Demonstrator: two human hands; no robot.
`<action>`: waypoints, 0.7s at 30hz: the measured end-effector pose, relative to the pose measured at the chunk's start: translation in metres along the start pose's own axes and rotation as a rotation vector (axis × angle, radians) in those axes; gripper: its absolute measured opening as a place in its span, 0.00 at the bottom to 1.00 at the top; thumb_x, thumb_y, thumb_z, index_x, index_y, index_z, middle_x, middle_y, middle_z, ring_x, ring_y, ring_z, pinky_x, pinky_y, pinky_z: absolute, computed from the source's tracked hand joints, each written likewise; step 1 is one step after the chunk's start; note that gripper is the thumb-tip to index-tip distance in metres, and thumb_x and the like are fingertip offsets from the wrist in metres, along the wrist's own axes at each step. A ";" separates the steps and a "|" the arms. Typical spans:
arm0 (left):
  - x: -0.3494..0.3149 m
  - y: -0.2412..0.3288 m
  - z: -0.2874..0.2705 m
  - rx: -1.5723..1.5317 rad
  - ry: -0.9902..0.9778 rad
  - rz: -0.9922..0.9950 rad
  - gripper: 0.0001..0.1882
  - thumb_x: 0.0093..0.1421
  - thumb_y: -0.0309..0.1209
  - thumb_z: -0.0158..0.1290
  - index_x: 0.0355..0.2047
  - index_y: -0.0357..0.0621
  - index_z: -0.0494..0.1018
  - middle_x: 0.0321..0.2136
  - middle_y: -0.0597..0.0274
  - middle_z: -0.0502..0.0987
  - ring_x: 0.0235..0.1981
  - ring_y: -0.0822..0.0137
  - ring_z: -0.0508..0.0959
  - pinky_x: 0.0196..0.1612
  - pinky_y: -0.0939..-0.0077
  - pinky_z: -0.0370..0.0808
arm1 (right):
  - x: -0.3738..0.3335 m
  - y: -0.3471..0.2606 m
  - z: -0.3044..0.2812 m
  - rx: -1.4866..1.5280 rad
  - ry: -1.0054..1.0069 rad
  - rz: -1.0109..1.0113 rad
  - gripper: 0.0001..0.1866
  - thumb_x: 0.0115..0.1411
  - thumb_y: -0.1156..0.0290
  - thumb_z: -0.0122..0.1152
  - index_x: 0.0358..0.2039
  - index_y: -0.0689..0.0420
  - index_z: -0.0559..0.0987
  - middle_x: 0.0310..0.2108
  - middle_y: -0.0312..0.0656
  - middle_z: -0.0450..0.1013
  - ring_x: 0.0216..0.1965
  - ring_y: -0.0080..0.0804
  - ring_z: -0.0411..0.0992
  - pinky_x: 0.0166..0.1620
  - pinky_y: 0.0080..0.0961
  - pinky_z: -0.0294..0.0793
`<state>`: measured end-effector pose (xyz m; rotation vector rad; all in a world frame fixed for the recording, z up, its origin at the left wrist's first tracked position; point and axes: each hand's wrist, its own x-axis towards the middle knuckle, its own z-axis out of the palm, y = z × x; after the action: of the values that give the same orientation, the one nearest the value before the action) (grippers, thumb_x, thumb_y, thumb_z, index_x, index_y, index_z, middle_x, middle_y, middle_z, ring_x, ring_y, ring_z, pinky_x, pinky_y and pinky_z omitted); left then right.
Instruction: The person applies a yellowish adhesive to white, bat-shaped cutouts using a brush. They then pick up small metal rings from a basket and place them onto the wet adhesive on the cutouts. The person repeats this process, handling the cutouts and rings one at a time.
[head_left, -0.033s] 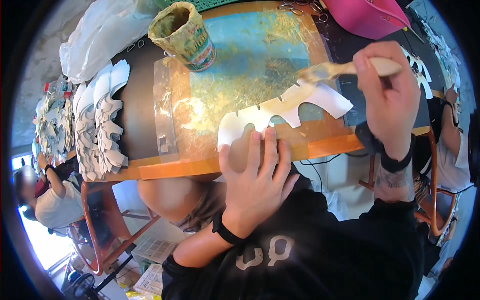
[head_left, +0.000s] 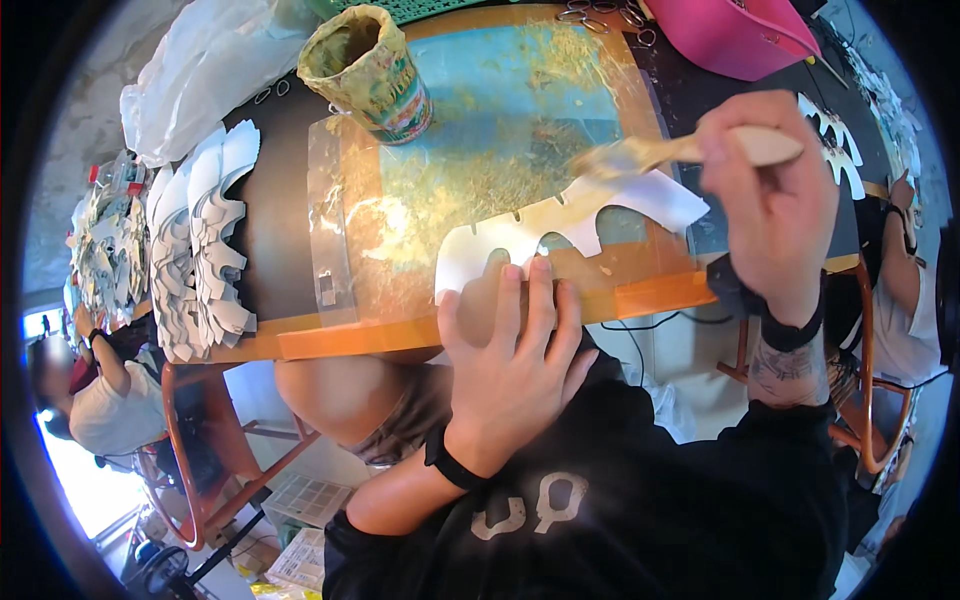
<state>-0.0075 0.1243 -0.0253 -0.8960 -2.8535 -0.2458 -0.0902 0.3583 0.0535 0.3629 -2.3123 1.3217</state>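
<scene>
A white cut-out piece (head_left: 655, 203) with curved arches and small notches lies on a glue-smeared clear sheet (head_left: 460, 170) at the table's front. My left hand (head_left: 515, 365) is open, fingers spread, its fingertips resting on the piece's near left edge. My right hand (head_left: 775, 200) is closed round the pale wooden handle of a brush (head_left: 665, 150). The brush's blurred bristles are at the piece's far edge, right of its middle notches; whether they touch it I cannot tell. Yellowish glue streaks the piece's upper edge. Behind it stands a glue-crusted can (head_left: 375, 85).
Stacked white cut-outs (head_left: 205, 250) lie on the left, beside a crumpled plastic bag (head_left: 205, 80). A pink bin (head_left: 735, 35) and several scissors (head_left: 600, 15) are at the back. More white pieces (head_left: 835, 140) lie at right. Other people (head_left: 110, 390) sit at both sides.
The brush in my right hand has moved a little to the left along the piece's far edge. My left hand and the piece stay in place.
</scene>
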 end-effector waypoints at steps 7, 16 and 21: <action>0.001 -0.001 -0.001 -0.002 0.000 0.000 0.37 0.58 0.54 0.60 0.62 0.47 0.71 0.68 0.50 0.65 0.69 0.51 0.63 0.66 0.28 0.47 | 0.010 0.017 -0.013 -0.304 0.001 -0.018 0.08 0.66 0.72 0.65 0.42 0.60 0.77 0.28 0.40 0.76 0.29 0.24 0.76 0.34 0.21 0.73; 0.000 -0.001 0.000 0.008 0.000 0.001 0.37 0.58 0.53 0.60 0.62 0.47 0.70 0.69 0.50 0.65 0.69 0.51 0.63 0.66 0.28 0.47 | 0.006 0.017 -0.023 -0.374 -0.011 0.068 0.06 0.66 0.72 0.64 0.40 0.60 0.78 0.29 0.39 0.77 0.27 0.21 0.74 0.33 0.19 0.72; 0.000 0.001 0.002 -0.005 0.003 -0.014 0.37 0.58 0.53 0.60 0.62 0.47 0.70 0.69 0.50 0.64 0.69 0.51 0.63 0.67 0.28 0.47 | -0.007 0.005 -0.020 -0.207 -0.172 -0.065 0.06 0.66 0.73 0.63 0.41 0.61 0.78 0.30 0.41 0.76 0.28 0.24 0.75 0.34 0.19 0.72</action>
<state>-0.0070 0.1255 -0.0272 -0.8764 -2.8581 -0.2563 -0.0814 0.3785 0.0552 0.4958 -2.5280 1.0446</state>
